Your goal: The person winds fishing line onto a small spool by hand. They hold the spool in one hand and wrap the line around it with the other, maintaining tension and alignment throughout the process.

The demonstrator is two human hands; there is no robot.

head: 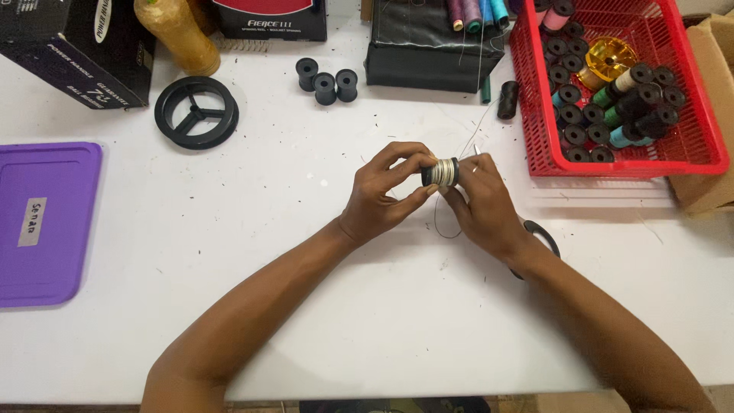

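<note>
A small black spool wound with pale thread [441, 172] is held above the white table [306, 306], between both hands. My left hand [382, 195] pinches its left end with fingertips and thumb. On the spool's right side my right hand [483, 206] grips it, and a thin thread runs up from the fingers towards the back. A loop of thread hangs below the spool. Black scissors [544, 233] lie partly hidden under my right wrist.
A red basket [696, 149] of black and coloured spools stands at the right. Three empty black spools [326, 80], a black wheel-shaped reel [196, 112], a gold thread cone [177, 32], dark boxes [76, 50], a black pouch [432, 46] and a purple lid [46, 222] lie around.
</note>
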